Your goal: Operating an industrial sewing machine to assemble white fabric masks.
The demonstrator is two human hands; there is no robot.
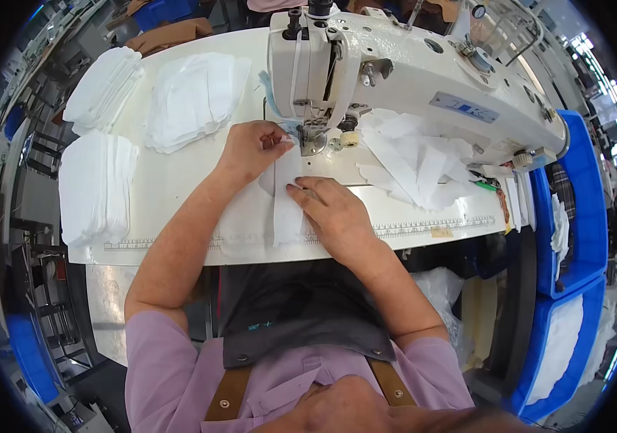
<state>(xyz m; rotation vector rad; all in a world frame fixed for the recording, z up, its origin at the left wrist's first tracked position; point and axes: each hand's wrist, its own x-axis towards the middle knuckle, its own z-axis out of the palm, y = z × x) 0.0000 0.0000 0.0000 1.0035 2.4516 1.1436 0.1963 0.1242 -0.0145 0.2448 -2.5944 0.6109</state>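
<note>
A narrow strip of white fabric (288, 216) lies lengthwise on the sewing table, its far end by the presser foot (313, 138) of a white sewing machine (395, 68). My left hand (252, 150) is closed at that far end, pinching the cloth between thumb and fingertips just left of the needle area. Nearer to me, my right hand (336, 216) rests on the strip's right edge, fingers extended and lying flat on it. Another layer of white cloth (247, 213) spreads to the left of the strip, beneath my left forearm.
Stacks of white fabric pieces (95, 187) (196, 101) stand on the table's left side. Loose white pieces (424, 162) are heaped under the machine arm. A printed ruler (431, 225) runs along the front edge. Blue bins (586, 195) stand at the right.
</note>
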